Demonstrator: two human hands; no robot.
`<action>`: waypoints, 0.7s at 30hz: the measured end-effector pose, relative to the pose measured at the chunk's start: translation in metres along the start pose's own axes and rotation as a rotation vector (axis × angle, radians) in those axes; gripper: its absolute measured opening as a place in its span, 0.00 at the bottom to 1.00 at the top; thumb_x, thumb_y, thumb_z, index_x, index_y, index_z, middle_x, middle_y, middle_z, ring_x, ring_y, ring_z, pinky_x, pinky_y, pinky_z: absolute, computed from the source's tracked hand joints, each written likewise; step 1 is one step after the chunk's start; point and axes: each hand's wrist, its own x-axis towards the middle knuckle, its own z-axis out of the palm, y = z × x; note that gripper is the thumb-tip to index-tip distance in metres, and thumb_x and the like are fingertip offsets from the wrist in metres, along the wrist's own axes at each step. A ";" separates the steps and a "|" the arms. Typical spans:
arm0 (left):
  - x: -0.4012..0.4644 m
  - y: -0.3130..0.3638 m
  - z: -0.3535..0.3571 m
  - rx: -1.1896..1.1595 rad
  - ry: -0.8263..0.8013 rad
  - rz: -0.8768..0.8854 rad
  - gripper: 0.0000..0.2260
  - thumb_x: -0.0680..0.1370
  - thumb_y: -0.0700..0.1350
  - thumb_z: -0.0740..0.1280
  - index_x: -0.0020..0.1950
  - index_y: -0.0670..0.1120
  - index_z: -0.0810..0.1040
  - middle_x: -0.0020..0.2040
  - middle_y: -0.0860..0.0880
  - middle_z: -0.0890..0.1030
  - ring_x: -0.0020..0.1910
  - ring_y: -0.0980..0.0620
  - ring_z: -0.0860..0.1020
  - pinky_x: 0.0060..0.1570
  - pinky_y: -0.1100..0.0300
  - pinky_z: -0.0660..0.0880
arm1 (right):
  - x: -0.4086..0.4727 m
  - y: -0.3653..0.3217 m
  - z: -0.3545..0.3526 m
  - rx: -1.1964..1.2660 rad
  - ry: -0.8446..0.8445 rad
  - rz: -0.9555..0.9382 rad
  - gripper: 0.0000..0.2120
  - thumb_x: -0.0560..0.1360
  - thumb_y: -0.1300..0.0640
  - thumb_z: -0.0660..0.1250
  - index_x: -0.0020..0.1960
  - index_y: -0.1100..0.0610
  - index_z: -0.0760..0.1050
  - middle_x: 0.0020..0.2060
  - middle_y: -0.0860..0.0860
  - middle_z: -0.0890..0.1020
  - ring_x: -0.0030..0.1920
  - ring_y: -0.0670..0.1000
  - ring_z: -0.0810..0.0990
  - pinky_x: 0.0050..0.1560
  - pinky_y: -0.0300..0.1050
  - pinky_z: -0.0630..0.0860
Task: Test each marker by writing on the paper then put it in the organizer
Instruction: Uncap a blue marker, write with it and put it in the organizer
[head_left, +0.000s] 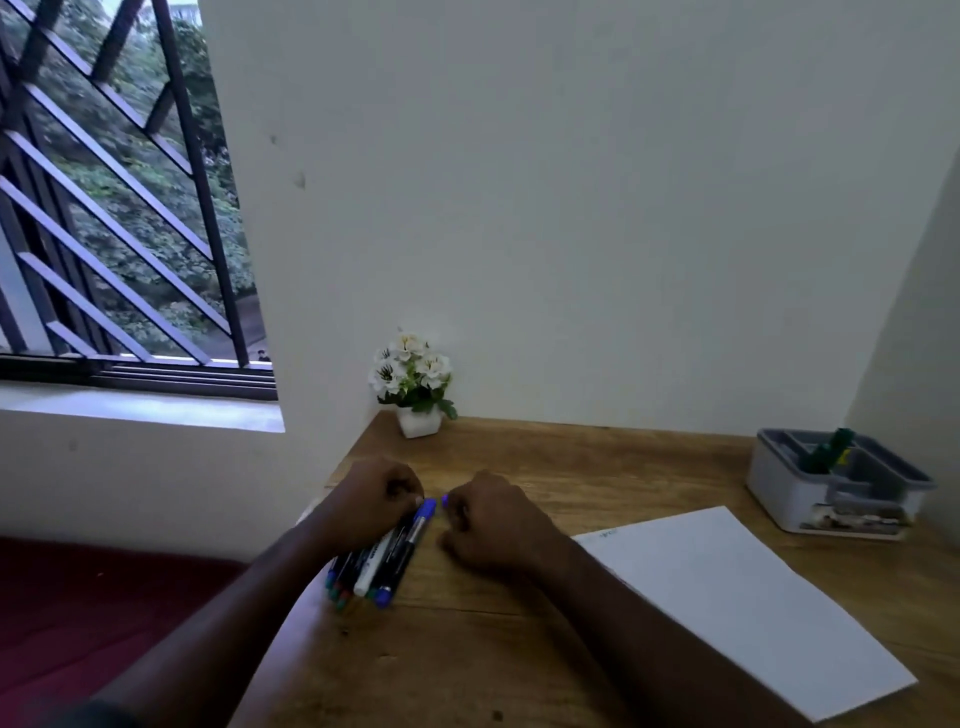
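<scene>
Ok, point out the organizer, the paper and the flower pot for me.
organizer (779, 480): head view, on its grey front-left wall.
paper (727, 597): head view, on the blank middle of the sheet.
flower pot (420, 422): head view, on the white pot's front.

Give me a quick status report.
Left hand grips marker bundle. Right hand pinches blue cap. Paper, organizer unobstructed.

— How is the light?
— Dim and cool. Daylight comes from the barred window (119, 208) at upper left; the wall (571, 182) is evenly grey, without glare.
— Shadows?
— Soft ones only, on the tabletop (519, 649) under the forearms.
— Sharpness?
— Slightly soft overall. Wide-angle bending tilts the window bars and the wall's edges.
</scene>
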 end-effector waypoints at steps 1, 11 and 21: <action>0.002 0.002 0.002 -0.008 0.002 0.020 0.04 0.74 0.40 0.70 0.43 0.48 0.85 0.41 0.55 0.83 0.41 0.61 0.79 0.44 0.66 0.75 | 0.000 0.004 -0.001 -0.002 0.021 0.052 0.10 0.72 0.53 0.68 0.35 0.49 0.69 0.44 0.50 0.75 0.44 0.51 0.76 0.39 0.46 0.74; 0.032 0.045 0.039 -0.222 0.036 0.123 0.03 0.75 0.47 0.71 0.46 0.50 0.83 0.44 0.54 0.83 0.43 0.60 0.79 0.45 0.63 0.75 | -0.017 0.052 -0.046 -0.060 0.188 0.123 0.08 0.78 0.61 0.63 0.56 0.55 0.76 0.52 0.54 0.81 0.48 0.53 0.78 0.45 0.44 0.69; 0.048 0.091 0.093 -0.413 -0.046 0.171 0.12 0.75 0.51 0.70 0.58 0.59 0.78 0.47 0.56 0.81 0.48 0.64 0.78 0.46 0.74 0.72 | -0.064 0.123 -0.055 -0.257 0.196 0.034 0.11 0.84 0.47 0.54 0.49 0.51 0.71 0.45 0.50 0.79 0.43 0.51 0.75 0.43 0.47 0.69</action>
